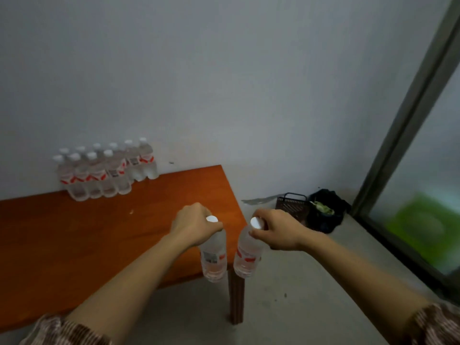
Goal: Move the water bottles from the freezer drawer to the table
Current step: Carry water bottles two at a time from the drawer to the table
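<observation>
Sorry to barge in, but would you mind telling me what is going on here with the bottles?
A person holds two water bottles by the wooden table. The left hand grips the left bottle at its neck, and the right hand grips the right bottle the same way. Both hang at the near right corner, not yet set down. A group of bottles stands at the far edge, against the wall.
</observation>
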A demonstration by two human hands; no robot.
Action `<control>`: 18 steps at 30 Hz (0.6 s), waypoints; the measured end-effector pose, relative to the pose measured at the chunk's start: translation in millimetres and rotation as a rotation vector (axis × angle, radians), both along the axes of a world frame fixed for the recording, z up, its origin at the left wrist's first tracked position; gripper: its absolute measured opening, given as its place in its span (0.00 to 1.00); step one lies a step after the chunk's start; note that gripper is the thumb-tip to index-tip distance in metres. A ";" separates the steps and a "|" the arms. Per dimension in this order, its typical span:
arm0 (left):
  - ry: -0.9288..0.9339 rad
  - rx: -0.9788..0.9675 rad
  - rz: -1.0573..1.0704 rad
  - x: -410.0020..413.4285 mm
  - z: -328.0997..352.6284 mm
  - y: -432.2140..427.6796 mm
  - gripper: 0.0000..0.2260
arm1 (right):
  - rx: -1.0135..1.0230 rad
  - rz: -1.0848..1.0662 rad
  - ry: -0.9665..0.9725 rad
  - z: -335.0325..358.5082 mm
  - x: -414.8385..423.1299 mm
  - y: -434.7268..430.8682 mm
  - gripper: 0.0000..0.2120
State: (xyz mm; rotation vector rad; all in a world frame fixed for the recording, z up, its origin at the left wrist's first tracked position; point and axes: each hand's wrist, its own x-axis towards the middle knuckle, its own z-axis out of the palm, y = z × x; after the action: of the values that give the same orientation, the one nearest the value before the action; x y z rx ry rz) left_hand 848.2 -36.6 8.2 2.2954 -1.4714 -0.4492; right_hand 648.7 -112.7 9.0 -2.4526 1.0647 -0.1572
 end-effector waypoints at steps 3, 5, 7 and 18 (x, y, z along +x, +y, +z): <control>0.066 -0.036 0.118 55.6 7.1 -25.2 0.11 | -0.044 0.115 0.014 0.2 59.7 -39.1 0.12; 0.124 -0.082 0.189 92.3 10.1 -40.1 0.09 | -0.076 0.168 0.008 0.7 98.8 -61.2 0.13; 0.164 -0.126 0.243 125.8 11.3 -55.6 0.09 | -0.113 0.202 0.000 1.0 135.9 -81.2 0.13; 0.235 -0.127 0.312 315.4 -3.4 -130.5 0.11 | -0.198 0.269 0.086 -6.0 336.3 -149.3 0.15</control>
State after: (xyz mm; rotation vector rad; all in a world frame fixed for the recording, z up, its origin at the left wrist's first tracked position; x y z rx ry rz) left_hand 1163.6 -167.1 4.8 2.2307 -0.9813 -0.4977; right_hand 985.0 -262.0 3.0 -2.7747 0.7739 -0.0742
